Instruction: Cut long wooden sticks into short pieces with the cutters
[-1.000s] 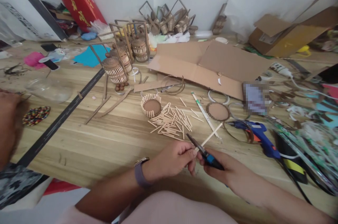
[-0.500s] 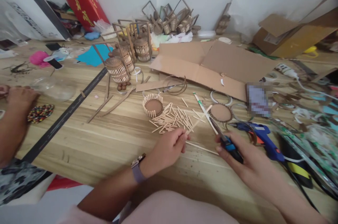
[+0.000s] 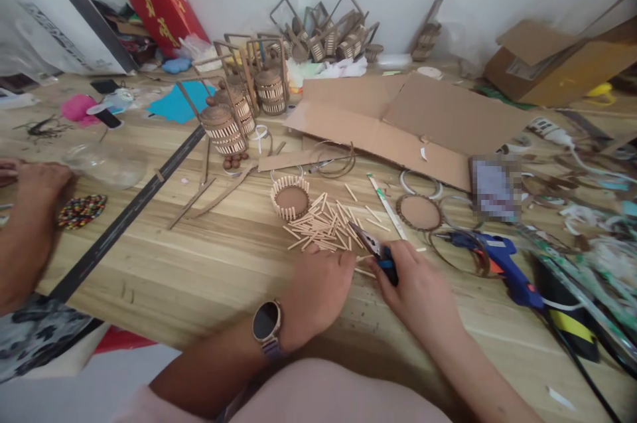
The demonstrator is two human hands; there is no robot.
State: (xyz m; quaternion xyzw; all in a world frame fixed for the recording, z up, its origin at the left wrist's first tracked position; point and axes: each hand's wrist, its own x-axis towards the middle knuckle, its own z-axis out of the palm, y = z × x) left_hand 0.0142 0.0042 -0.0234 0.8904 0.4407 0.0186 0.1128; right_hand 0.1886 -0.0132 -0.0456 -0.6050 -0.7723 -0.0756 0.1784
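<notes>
My right hand (image 3: 423, 283) is wrapped round the blue-and-black handles of a pair of pliers (image 3: 365, 240), whose metal jaws point up and left over a heap of short wooden sticks (image 3: 321, 227). Close beside it, my left hand (image 3: 321, 293), seen from the back, is closed, and a bit of thin wooden stick (image 3: 364, 258) shows between its fingertips and my right hand. Most of that stick is hidden. Just beyond the heap stands a round base ringed with upright sticks (image 3: 290, 200). To the right lies a round brown disc with a braided edge (image 3: 419, 212).
A blue glue gun (image 3: 497, 257) lies right of my right hand, its cable running forward. Flattened cardboard (image 3: 388, 121) covers the back middle. Small lidded baskets (image 3: 223, 131) stand at the back left. Another person's hand (image 3: 42, 180) rests at the left, near a coil of colourful beads (image 3: 82, 212).
My right hand has brought the pliers left, up to my left hand. My left hand has turned back-up, and the long stick that pointed up from it no longer shows there.
</notes>
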